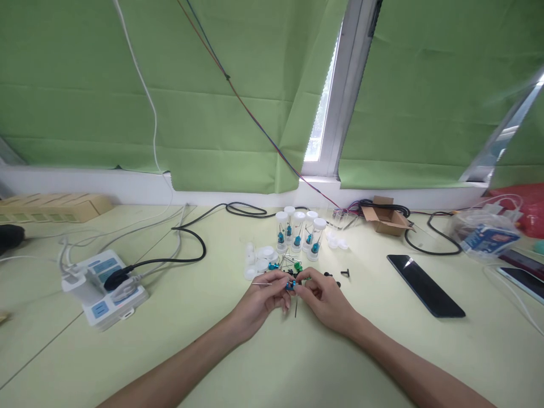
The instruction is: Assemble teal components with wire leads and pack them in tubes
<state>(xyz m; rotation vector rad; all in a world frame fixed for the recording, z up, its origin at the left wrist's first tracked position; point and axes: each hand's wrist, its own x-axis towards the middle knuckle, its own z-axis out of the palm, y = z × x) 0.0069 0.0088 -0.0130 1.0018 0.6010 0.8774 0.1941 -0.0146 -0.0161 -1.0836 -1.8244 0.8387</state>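
A small blue metallic part (290, 285) with a dark middle is pinched between the fingertips of my left hand (266, 294). One thin metal rod (261, 283) sticks out to the left across that hand. My right hand (325, 294) closes its thumb and forefinger on the right end of the same part. Another thin dark rod (296, 307) points down just below the fingers. Right behind my hands lie a blue piece (273, 266), a green piece (298, 266) and several metal rods, partly hidden by the fingers.
Several clear tubes with white caps (315, 241) stand behind, with blue pieces inside. Loose white caps (266, 253) lie left of them. A black T-shaped piece (345, 272) and a black phone (425, 285) lie to the right. A power strip (108, 289) with cables sits left; an open cardboard box (386, 221) stands behind.
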